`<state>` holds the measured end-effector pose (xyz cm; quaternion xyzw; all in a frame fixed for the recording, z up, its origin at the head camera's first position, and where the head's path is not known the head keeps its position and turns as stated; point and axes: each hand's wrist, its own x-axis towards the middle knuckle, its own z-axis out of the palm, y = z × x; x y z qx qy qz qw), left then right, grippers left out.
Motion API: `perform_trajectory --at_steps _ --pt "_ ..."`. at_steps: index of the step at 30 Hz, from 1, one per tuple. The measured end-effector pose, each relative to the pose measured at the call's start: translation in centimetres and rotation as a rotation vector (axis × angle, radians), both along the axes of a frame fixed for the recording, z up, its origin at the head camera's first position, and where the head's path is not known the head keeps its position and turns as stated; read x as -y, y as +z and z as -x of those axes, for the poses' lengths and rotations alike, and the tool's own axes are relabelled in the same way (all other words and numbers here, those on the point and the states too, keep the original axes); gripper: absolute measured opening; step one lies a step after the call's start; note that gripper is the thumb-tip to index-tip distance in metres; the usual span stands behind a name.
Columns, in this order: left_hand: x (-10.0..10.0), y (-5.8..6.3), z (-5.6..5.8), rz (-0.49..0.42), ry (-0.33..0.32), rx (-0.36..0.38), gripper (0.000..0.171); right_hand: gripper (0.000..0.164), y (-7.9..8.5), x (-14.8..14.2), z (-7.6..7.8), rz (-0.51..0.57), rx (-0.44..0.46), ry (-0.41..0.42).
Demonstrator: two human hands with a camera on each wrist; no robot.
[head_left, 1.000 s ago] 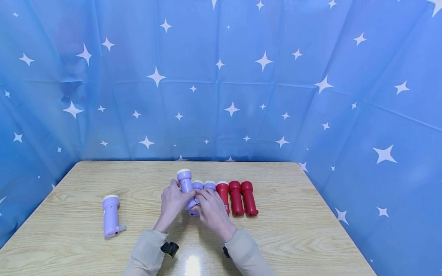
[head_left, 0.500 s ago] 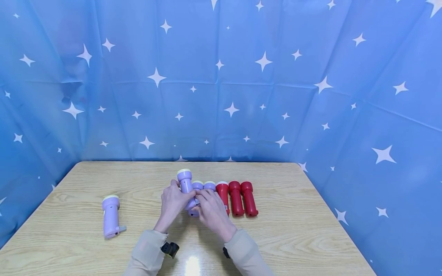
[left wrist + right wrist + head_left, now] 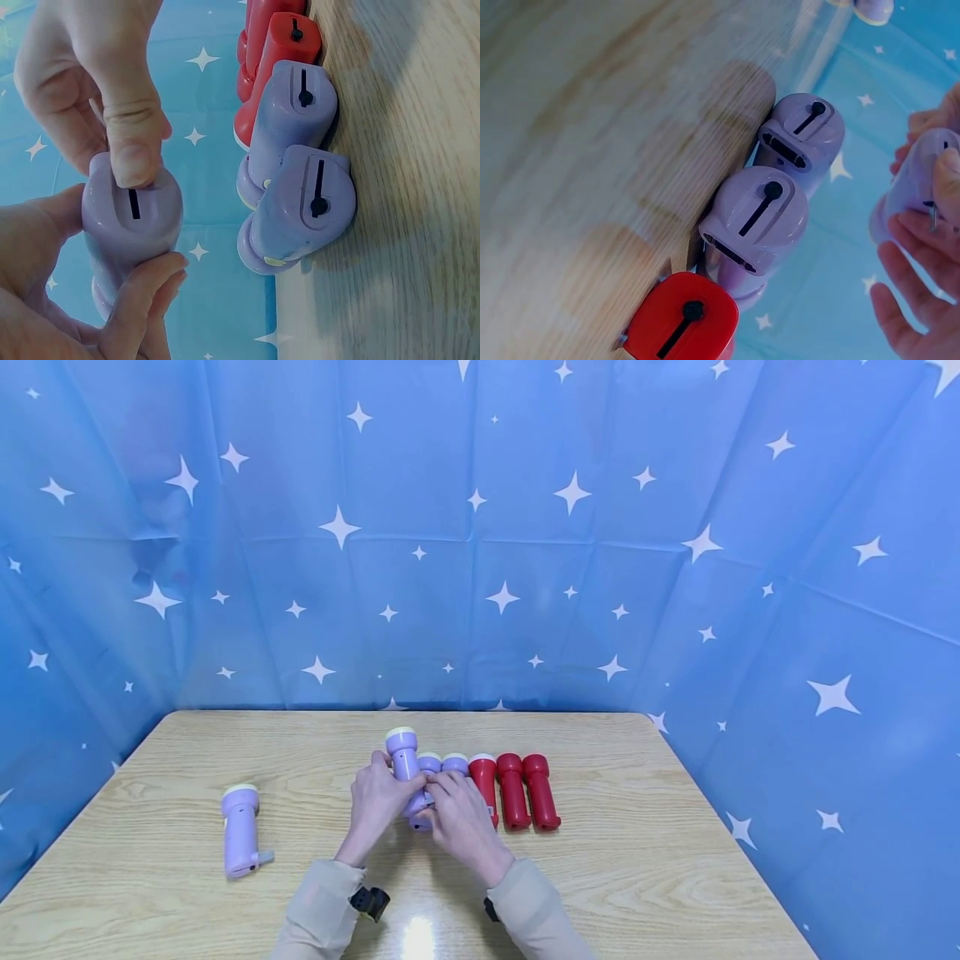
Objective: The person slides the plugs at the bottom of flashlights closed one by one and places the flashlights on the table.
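My left hand (image 3: 381, 793) grips a purple flashlight (image 3: 405, 764) by its barrel, raised off the table with its pale-rimmed head pointing away from me. My right hand (image 3: 462, 817) pinches its tail end; in the left wrist view the thumb (image 3: 135, 163) presses on the base just over a dark slot. A small metal-grey piece (image 3: 933, 217) shows at that end in the right wrist view, beside the right fingers (image 3: 922, 289). Close to the hands lie two more purple flashlights (image 3: 311, 202), partly hidden in the head view.
Three red flashlights (image 3: 514, 793) continue the row to the right, one with a white rim. Apart at the left lies another purple flashlight (image 3: 241, 831), a grey tab (image 3: 266, 857) sticking out from its base. A blue star-patterned curtain (image 3: 480, 568) surrounds the wooden table (image 3: 660, 885).
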<state>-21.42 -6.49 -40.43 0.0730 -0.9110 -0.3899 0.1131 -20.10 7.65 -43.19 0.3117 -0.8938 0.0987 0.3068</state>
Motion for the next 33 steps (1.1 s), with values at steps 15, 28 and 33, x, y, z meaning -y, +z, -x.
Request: perform_trajectory --at_steps 15,28,33 --pt "-0.10 0.03 0.02 0.002 -0.006 -0.005 0.054 0.030 0.12 0.09 -0.09 0.028 -0.037 0.012" --pt "-0.18 0.01 0.08 -0.003 -0.001 0.001 0.053 0.032 0.11 0.23 -0.15 0.027 -0.023 0.000" --pt "-0.23 0.08 0.02 -0.005 -0.002 0.015 0.056 0.035 0.04 0.26 -0.16 0.025 -0.010 -0.012"
